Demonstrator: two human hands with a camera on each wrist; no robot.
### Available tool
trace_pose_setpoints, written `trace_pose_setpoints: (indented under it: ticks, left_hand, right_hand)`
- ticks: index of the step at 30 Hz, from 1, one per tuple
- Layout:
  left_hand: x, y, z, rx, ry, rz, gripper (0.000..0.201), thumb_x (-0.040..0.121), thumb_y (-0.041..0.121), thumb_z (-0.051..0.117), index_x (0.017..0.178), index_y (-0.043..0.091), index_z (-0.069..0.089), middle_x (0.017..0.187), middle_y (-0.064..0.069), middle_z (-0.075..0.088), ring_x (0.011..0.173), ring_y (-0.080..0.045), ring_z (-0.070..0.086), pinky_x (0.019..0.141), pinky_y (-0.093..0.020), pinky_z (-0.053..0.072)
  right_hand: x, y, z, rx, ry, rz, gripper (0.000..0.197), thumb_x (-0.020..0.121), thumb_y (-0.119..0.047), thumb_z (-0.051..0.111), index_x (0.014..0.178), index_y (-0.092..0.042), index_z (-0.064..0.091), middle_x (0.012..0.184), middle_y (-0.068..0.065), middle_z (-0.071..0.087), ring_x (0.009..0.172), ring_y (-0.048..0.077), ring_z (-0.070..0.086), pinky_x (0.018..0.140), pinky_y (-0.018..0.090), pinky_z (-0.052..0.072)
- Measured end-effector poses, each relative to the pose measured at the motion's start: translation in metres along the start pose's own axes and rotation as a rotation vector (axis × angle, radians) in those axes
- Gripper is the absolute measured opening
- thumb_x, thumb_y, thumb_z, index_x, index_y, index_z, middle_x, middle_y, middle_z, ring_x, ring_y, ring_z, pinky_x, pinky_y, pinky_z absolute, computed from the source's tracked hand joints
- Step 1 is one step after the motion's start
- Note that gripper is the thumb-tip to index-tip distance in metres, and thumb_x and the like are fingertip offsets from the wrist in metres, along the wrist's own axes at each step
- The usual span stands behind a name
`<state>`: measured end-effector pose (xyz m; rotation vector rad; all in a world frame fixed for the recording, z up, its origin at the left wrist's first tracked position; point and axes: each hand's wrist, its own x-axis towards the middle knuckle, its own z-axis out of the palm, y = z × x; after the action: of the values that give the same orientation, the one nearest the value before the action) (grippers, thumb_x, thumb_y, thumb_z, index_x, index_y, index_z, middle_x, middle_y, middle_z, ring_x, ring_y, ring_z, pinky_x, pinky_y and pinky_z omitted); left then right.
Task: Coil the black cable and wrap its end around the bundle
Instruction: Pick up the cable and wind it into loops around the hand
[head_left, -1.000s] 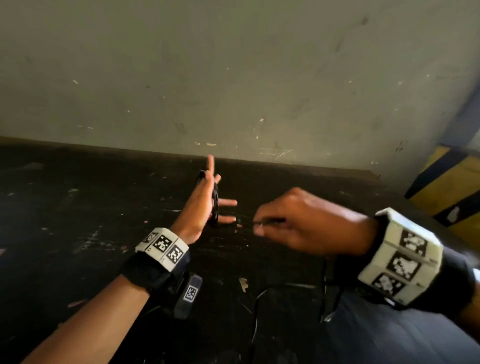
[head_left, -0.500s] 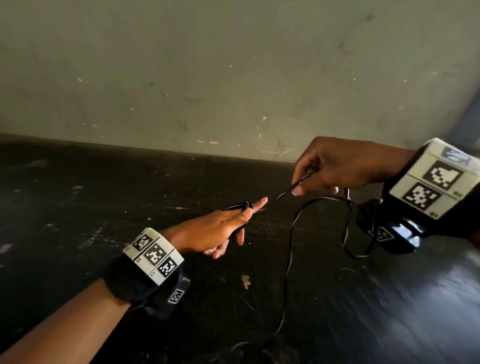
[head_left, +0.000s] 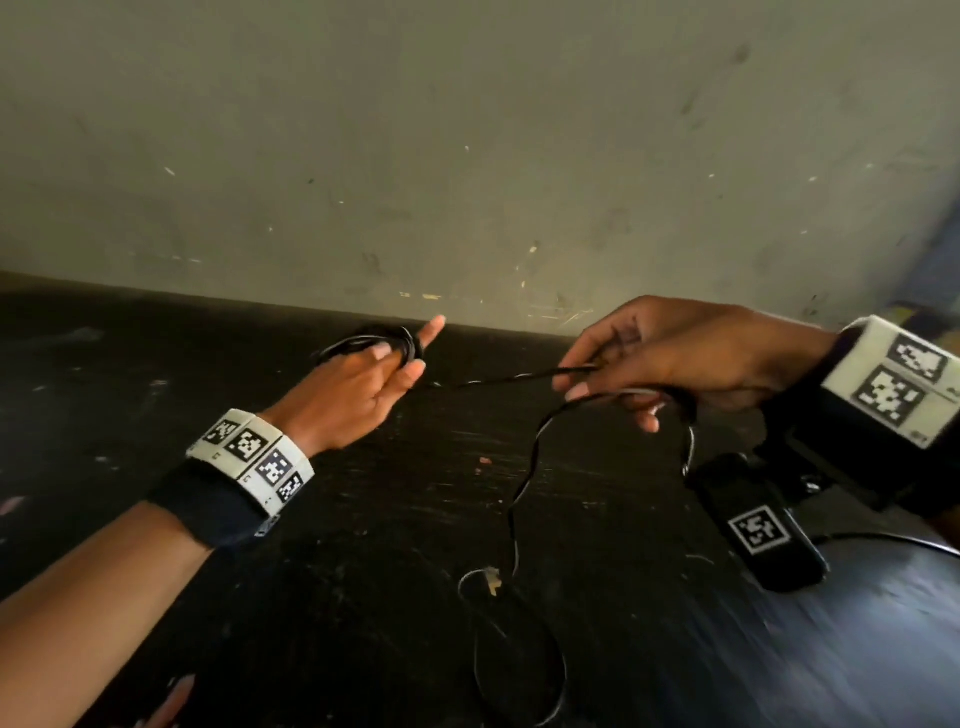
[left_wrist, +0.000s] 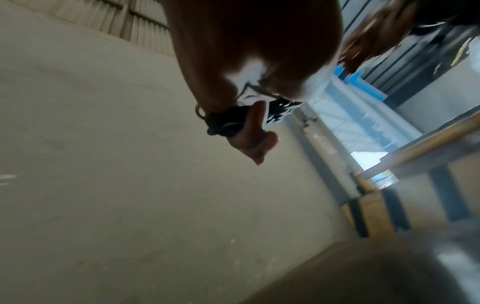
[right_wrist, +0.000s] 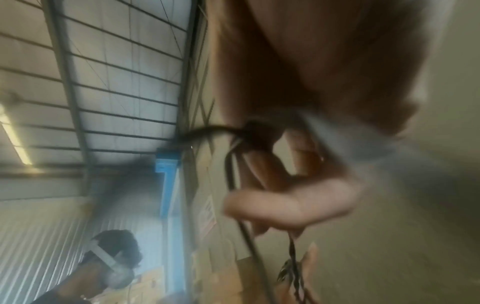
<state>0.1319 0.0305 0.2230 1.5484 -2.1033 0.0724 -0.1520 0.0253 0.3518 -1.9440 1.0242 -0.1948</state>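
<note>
The black cable (head_left: 519, 376) runs taut between my two hands above the dark table (head_left: 156, 364). My left hand (head_left: 400, 358) has several turns of it wound round its fingers as a small coil (head_left: 363, 343), with the index finger pointing at the wall. In the left wrist view the thumb lies across the coil (left_wrist: 223, 125). My right hand (head_left: 576, 379) pinches the cable (right_wrist: 233, 174) between thumb and fingers. From there the slack (head_left: 519, 499) hangs down and ends in a loose loop (head_left: 519, 675) on the table near the front.
A grey scuffed wall (head_left: 467, 156) rises right behind the table's far edge. The black wrist camera with a marker (head_left: 758, 530) hangs under my right wrist. A small pale scrap (head_left: 491, 579) lies on the table by the slack cable.
My left hand turned from upright to flat and moved left toward the wall. My right hand rose up and right with the cable, stretching it between the hands and lifting slack off the table.
</note>
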Motion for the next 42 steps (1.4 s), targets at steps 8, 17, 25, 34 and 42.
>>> trace_pose_setpoints:
  ticks: [8,17,25,34,42]
  left_hand:
    - [-0.010,0.000,-0.002,-0.422,-0.366,-0.178,0.046,0.089,0.061,0.012,0.135,0.067,0.011,0.107,-0.008,0.063,0.057,-0.016,0.064,0.051,-0.029,0.055]
    - [-0.029,0.065,-0.004,-1.286,-0.838,-0.044,0.054,0.080,0.075,0.035,0.133,0.067,0.028,0.132,-0.009,0.061,0.067,-0.022,0.072,0.041,-0.025,0.055]
    - [0.007,0.089,-0.023,-1.932,-0.382,0.084,0.054,0.091,0.054,0.024,0.144,0.054,0.016,0.146,-0.011,0.045,0.092,-0.038,0.070,0.054,-0.038,0.061]
    - [0.042,0.056,-0.029,-1.869,0.194,-0.088,0.048,0.098,0.052,0.020,0.145,0.053,0.013,0.155,-0.011,0.031,0.105,-0.041,0.065,0.068,-0.039,0.060]
    - [0.039,0.059,0.004,-1.406,0.163,-0.080,0.048,0.097,0.053,0.017,0.141,0.060,-0.002,0.162,0.000,0.009,0.117,-0.032,0.059,0.078,-0.049,0.058]
  right_hand:
    - [0.028,0.030,-0.016,-0.518,0.490,-0.465,0.019,0.084,-0.029,0.067,0.085,-0.012,0.076,0.063,-0.006,0.068,0.057,0.014,0.060,0.052,0.022,0.045]
    - [0.061,0.050,-0.031,-0.907,0.605,-0.500,0.034,0.092,-0.046,0.049,0.093,-0.021,0.072,0.078,0.001,0.073,0.062,0.015,0.062,0.057,0.025,0.043]
    - [0.093,0.086,0.051,-0.765,0.480,-0.506,0.032,0.094,-0.038,0.046,0.118,-0.022,0.058,0.088,0.006,0.072,0.077,0.026,0.070,0.065,0.037,0.055]
    - [0.079,0.078,0.097,-0.324,0.246,-0.423,0.046,0.091,-0.027,0.059,0.134,-0.027,0.043,0.082,-0.007,0.065,0.075,0.004,0.067,0.074,0.026,0.057]
    - [0.063,0.063,0.104,-0.359,0.028,-0.263,0.042,0.083,-0.026,0.069,0.122,-0.023,0.052,0.093,-0.006,0.063,0.085,0.006,0.062,0.076,0.023,0.053]
